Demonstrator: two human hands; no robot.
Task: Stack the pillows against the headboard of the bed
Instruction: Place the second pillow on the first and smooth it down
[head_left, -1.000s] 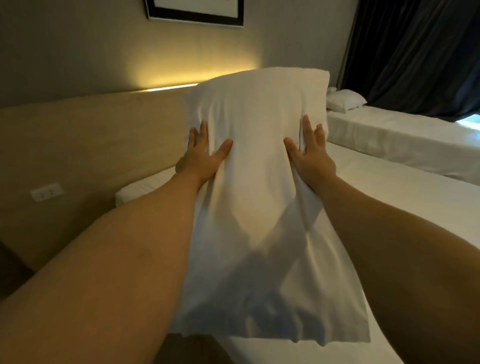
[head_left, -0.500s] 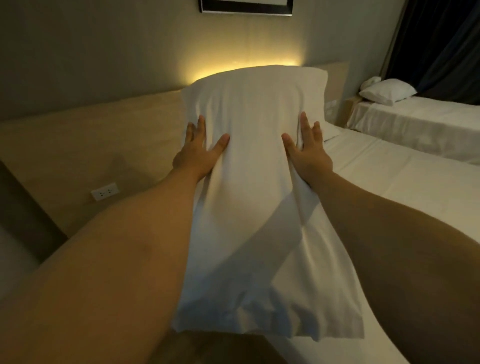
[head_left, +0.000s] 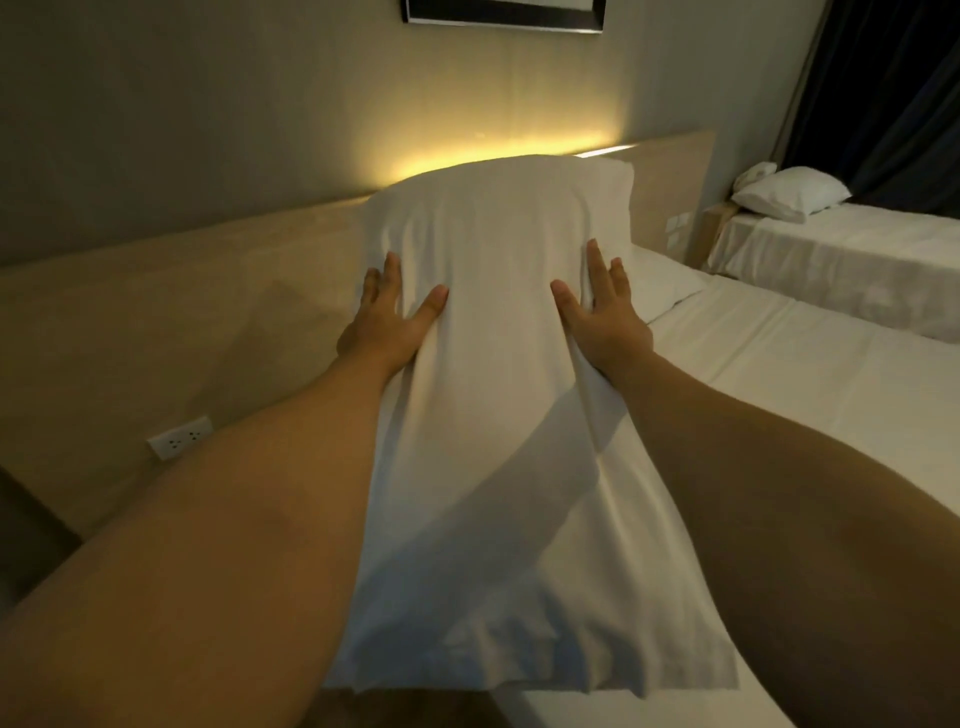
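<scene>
Warm light glows along the far wall above a pale wooden headboard (head_left: 171, 306), with a white-sheeted bed (head_left: 810, 379) running near to far on the right. Held up over the bed's left edge is a white pillow (head_left: 498, 364), its long axis running from the near foreground toward the headboard, the far end raised and plump, the loose near end of its case hanging slack. The left hand (head_left: 387, 325) and right hand (head_left: 605, 322) press its two long sides, fingers spread, squeezing it between them. A second pillow (head_left: 660, 280) lies flat behind it by the headboard.
</scene>
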